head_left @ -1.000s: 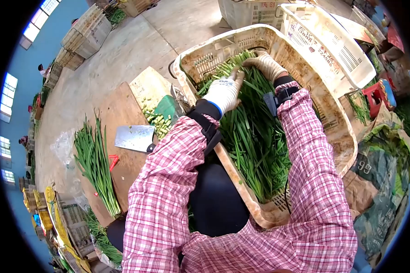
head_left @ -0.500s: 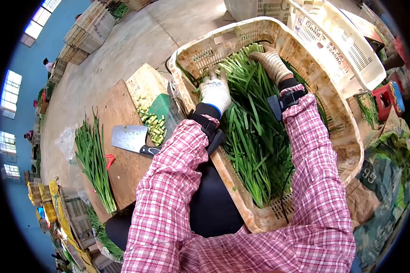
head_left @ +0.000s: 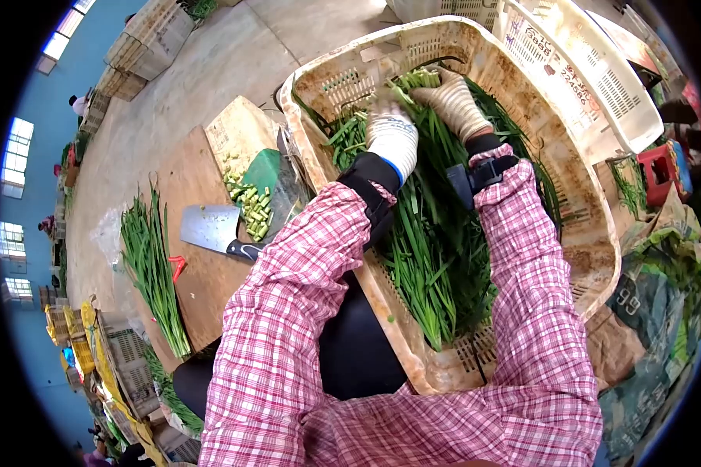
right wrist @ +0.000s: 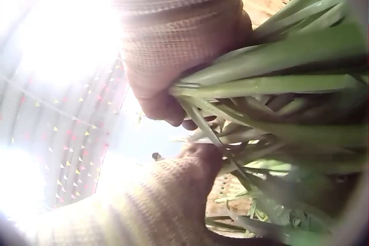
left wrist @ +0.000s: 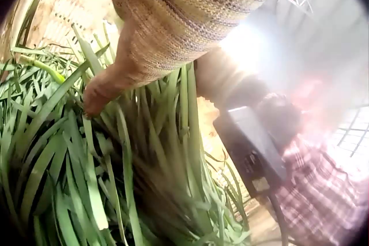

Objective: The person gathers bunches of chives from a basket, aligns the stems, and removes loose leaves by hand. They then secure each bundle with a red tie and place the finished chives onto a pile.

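Observation:
In the head view, long green stalks [head_left: 424,272] fill much of the crate [head_left: 600,257]. My gloved right hand [head_left: 453,103] grips a bunch near its pale cut ends [head_left: 419,79]; its curled fingers [right wrist: 167,104] lie round the stems in the right wrist view. The gloved left hand [head_left: 393,138] is beside it at the same bunch, fingertips blurred in the head view. From the right wrist, the left hand's fingers [right wrist: 202,159] appear bent against strands below the right hand. In the left wrist view, the left thumb [left wrist: 104,90] lies against the leaves [left wrist: 155,136].
A cleaver [head_left: 210,224] lies on a wooden board [head_left: 199,300], beside cut stem pieces [head_left: 253,210], a red-orange item [head_left: 177,267] and another bunch of stalks [head_left: 152,272]. White crates [head_left: 576,70] stand beyond the crate; a red stool [head_left: 660,171] is to the right.
From spread fingers near the crate's left side, the left hand has moved right to the stem ends. The right hand has stayed near the bunch's top and now curls round it.

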Available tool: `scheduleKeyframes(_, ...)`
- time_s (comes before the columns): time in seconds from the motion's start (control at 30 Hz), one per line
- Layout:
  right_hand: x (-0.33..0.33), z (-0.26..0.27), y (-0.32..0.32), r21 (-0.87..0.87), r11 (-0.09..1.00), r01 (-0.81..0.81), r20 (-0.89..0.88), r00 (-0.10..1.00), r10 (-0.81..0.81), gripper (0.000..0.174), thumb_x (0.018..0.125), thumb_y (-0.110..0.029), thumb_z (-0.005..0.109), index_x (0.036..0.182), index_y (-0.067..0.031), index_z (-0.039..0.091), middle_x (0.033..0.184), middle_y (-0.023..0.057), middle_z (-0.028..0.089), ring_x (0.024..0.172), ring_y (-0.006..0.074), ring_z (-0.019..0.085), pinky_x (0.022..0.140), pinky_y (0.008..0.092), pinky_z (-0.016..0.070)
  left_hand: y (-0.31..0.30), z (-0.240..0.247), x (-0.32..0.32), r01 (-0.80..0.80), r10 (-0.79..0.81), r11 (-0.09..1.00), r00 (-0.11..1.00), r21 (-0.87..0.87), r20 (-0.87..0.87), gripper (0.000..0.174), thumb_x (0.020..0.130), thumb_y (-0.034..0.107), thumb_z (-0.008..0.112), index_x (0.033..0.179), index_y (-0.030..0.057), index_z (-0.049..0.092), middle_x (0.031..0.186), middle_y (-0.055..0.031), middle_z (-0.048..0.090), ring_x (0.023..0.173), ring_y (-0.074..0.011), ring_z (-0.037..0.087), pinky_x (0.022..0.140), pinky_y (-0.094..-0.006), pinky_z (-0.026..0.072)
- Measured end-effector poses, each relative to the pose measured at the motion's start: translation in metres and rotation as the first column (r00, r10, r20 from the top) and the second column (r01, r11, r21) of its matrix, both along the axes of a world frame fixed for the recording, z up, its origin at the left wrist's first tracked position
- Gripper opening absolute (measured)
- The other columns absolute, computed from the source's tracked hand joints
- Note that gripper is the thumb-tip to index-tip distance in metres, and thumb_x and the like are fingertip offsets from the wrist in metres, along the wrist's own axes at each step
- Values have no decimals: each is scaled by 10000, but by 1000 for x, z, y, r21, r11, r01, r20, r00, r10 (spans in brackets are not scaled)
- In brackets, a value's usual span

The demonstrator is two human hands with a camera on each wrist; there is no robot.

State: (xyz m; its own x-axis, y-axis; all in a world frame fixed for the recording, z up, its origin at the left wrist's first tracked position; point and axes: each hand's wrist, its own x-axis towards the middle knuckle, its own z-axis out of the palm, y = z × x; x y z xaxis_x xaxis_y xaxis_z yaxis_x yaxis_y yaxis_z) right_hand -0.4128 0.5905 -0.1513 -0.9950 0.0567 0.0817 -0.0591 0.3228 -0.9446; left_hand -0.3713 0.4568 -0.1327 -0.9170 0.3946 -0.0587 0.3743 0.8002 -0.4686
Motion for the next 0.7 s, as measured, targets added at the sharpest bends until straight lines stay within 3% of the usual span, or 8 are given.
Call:
scheduleKeyframes(0.1,-1,-6,-5,80,995,51,-81,996,-44,559,680,-218,754,1153,29,588,948,162,685,828,221,651,773,304,521,4,62,7,-205,184,979,869,-3,460,523,902,155,515,1374,-33,393,1504,-198,265,1396,-344,252,1123,-469,240)
scheduleKeyframes(0.17,2,-8,-4,-105,994,12,-73,997,-19,567,679,-235,759,1147,36,590,932,163,684,830,212,648,768,305,520,-3,45,3,-90,67,990,976,107,207,607,846,147,571,1382,-44,361,1506,-216,246,1382,-353,279,1124,-465,244)
scheduleKeyframes(0.27,-5,-18,-2,-75,997,33,-63,997,-38,582,690,-213,757,1176,45,568,954,162,683,839,208,646,772,302,520,-17,-16,-22,213,-212,968,977,132,-17,683,806,148,578,1399,-56,309,1490,-227,271,1388,-357,260,1141,-465,207)
scheduleKeyframes(0.4,16,-5,-18,21,1000,2,-92,996,0,562,739,-223,760,1201,11,543,983,132,667,882,181,624,788,298,510,-9,-33,-23,178,-160,983,956,-50,246,631,867,186,504,1444,39,293,1531,-141,221,1424,-306,183,1151,-464,150)
scheduleKeyframes(0.43,18,-5,-22,66,997,-36,-123,991,44,559,748,-229,761,1204,5,537,983,135,667,891,183,623,793,304,510,-4,-46,-24,112,-66,977,969,-182,238,510,951,208,338,1459,193,296,1537,-36,241,1435,-227,156,1142,-441,154)
scheduleKeyframes(0.5,25,-1,-27,251,968,-12,-168,984,56,503,783,-213,747,1187,-4,531,966,133,666,920,183,618,806,314,509,-9,-75,-28,10,-5,1000,956,-16,292,478,948,226,349,1425,184,342,1492,-33,312,1387,-229,263,1117,-446,207)
scheduleKeyframes(0.6,43,30,-16,22,994,-109,-210,971,112,391,814,-206,725,1127,-40,558,894,70,673,783,110,625,674,245,524,-8,-90,-27,-74,67,997,935,9,348,456,927,202,398,1383,195,382,1451,-51,360,1356,-229,319,1083,-417,274)
scheduleKeyframes(0.7,81,81,4,93,990,-106,-234,964,126,336,811,-150,710,1098,-47,568,876,61,669,770,99,635,633,207,527,-16,-81,-14,-23,13,999,951,30,308,457,929,182,404,1384,206,373,1451,-43,362,1358,-233,316,1085,-425,265)
